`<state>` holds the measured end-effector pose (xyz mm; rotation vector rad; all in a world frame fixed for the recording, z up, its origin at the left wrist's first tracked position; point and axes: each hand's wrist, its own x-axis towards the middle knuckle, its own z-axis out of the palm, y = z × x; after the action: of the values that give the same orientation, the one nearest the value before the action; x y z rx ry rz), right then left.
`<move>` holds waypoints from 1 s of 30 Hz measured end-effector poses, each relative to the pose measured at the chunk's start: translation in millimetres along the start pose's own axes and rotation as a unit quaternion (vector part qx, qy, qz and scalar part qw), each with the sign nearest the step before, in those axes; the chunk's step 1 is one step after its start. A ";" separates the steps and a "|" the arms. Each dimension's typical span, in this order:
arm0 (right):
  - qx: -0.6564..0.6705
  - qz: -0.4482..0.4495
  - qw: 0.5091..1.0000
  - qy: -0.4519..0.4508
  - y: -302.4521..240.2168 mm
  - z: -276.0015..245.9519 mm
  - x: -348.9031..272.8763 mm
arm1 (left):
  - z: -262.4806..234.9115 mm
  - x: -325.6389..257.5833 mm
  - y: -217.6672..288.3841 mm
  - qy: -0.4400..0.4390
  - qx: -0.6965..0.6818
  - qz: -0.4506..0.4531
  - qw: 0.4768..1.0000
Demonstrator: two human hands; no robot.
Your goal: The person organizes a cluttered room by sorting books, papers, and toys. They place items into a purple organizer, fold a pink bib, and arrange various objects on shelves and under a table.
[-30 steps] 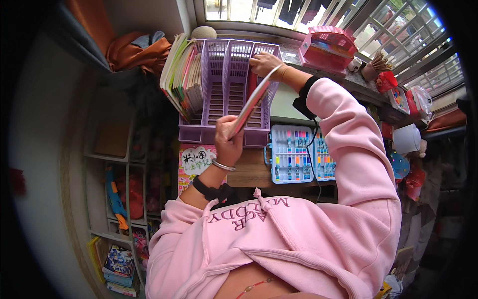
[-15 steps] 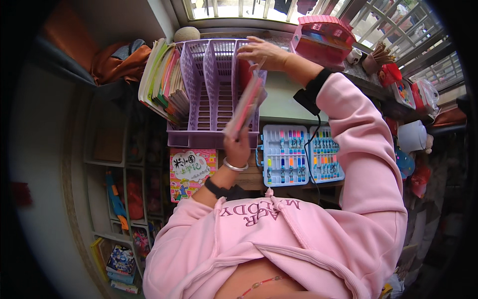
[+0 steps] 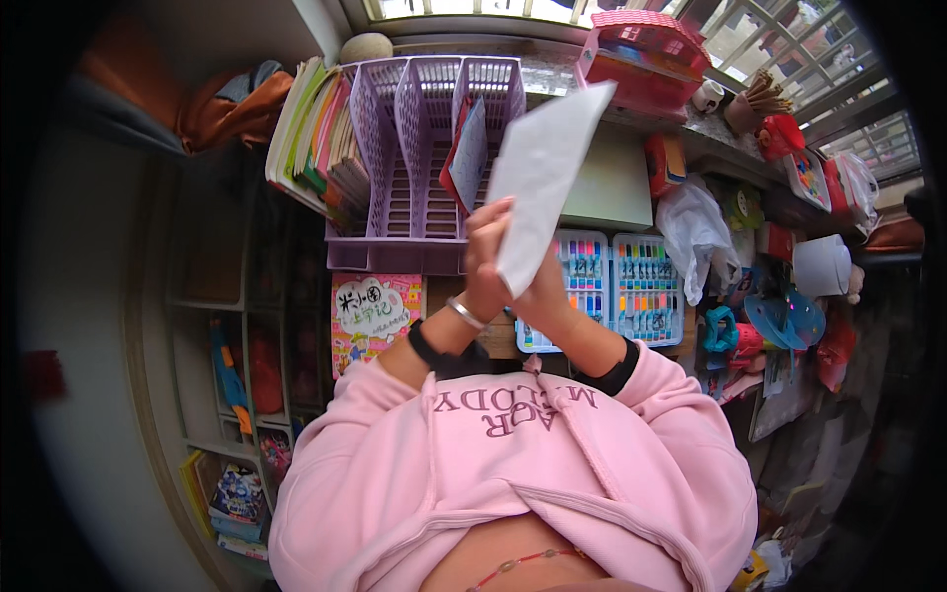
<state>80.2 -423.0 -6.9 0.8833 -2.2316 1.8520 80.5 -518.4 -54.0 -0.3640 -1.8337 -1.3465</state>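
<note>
My left hand (image 3: 483,259) is closed round the lower left edge of a thin white-faced booklet (image 3: 552,163), which stands tilted up to the right. On the booklet's other side, my right hand (image 3: 548,296) is closed at its lower end; the booklet hides some of its fingers. Just beyond is a purple slotted organizer (image 3: 395,255) with upright dividers. A red-edged booklet with a pale blue face (image 3: 470,153) leans in its right compartment. Several books and folders (image 3: 321,148) stand along its left side.
A pink illustrated book (image 3: 377,316) lies in front of the organizer. An open blue case of markers (image 3: 646,286) sits to the right, partly behind my right hand. Beyond are a white plastic bag (image 3: 695,232) and a pink toy house (image 3: 641,64) by the window.
My right hand has come down from the organizer to the booklet by my left hand. The booklet has turned to show a broad white face. A pale blue booklet face now shows in the right compartment.
</note>
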 end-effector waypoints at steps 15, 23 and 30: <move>-0.199 0.023 0.978 0.064 62.9 -12.8 -4.3 | -59.3 -7.7 -40.3 0.038 0.107 -0.189 0.975; -0.215 0.083 0.969 0.088 94.8 49.1 46.9 | -37.2 22.3 -133.6 -0.134 0.265 -0.269 0.916; -0.179 0.066 0.973 0.128 142.4 67.1 71.6 | -16.2 21.2 -139.9 -0.090 0.272 -0.214 0.934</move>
<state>-30.9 -498.8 -115.6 0.4184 -2.3908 1.4363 -15.8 -591.9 -128.9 0.2269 -2.4414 -1.0262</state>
